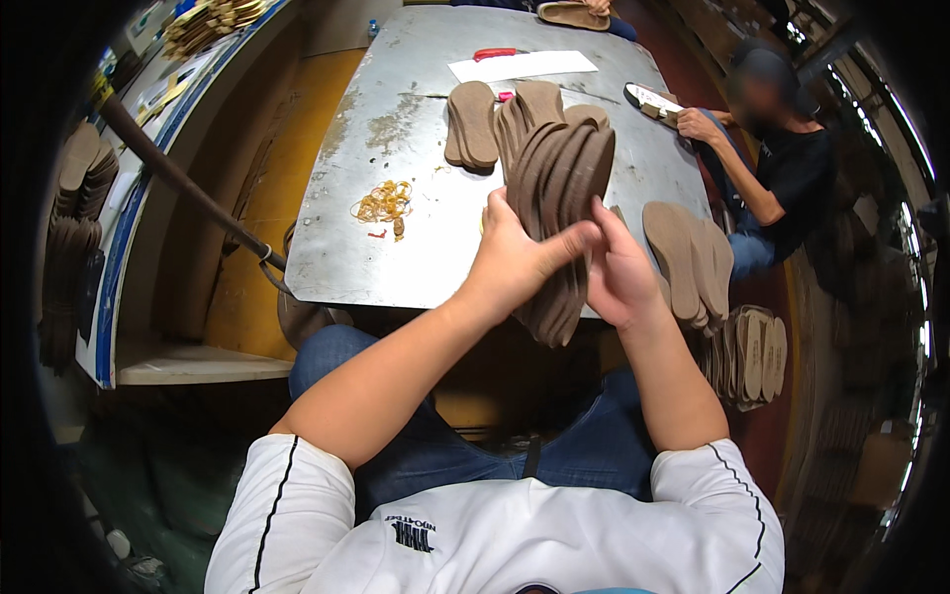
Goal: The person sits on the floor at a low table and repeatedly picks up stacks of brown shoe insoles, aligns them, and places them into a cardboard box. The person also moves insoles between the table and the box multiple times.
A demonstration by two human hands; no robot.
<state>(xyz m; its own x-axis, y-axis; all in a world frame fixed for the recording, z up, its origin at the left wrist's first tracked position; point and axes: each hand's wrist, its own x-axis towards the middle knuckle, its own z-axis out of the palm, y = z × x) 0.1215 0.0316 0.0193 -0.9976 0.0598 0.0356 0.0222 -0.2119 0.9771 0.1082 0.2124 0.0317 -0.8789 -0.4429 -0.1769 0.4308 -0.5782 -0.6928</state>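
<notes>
A bundle of brown shoe insoles (564, 178) is held upright and slightly tilted over the near edge of the table. My left hand (520, 252) grips its left side, with the thumb laid across the front. On the other side my right hand (623, 267) is closed around the bundle's right edge, its fingers partly hidden. Behind the bundle, more brown insoles (471, 124) lie in stacks on the table. Another insole stack (683, 252) sits at the table's right edge, beside my right hand.
Rubber bands (382, 203) lie in a pile on the metal table (396, 257). Farther back are a red-handled tool (495, 54) and a white sheet (534, 67). At right a seated person (782, 148) holds a shoe sole (653, 103). Light insoles (752, 356) stand below the table. A shelf (208, 366) flanks the left.
</notes>
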